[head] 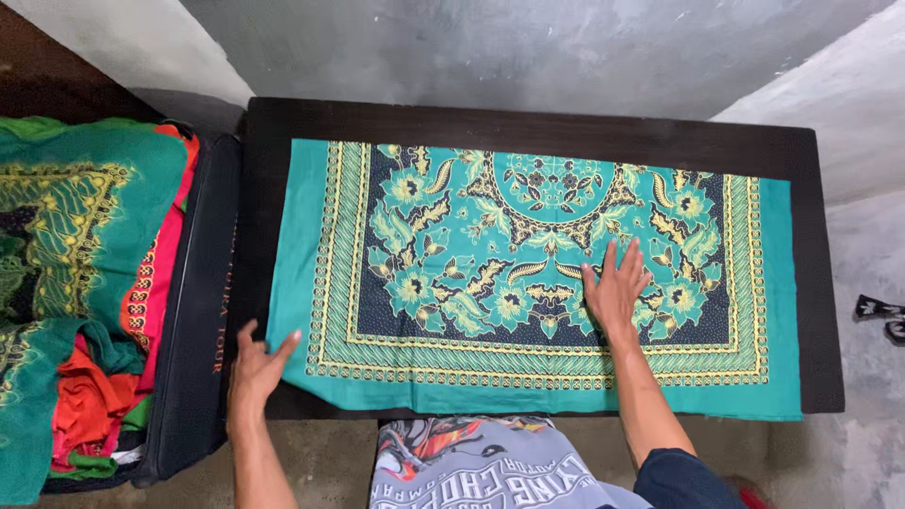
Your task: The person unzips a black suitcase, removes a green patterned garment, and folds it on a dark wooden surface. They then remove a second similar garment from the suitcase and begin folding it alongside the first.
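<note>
- Cloth: spread flat across the dark surface, apparently already doubled over.
- Right hand: open, palm pressing the cloth's middle.
- Left hand: open, fingers at the cloth's near-left corner, gripping nothing.
- Further folds appear left.

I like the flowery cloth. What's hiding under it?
The teal patterned cloth lies on a dark table, whose edges show around it. The right hand presses flat on top; the left hand touches its corner. Anything else beneath is covered.

Left hand low and out to the side, fingers loosely spread, thumb up. Right hand further forward, palm down, flat, fingers splayed, forearm extended straight, dark sleeve at elbow
</note>
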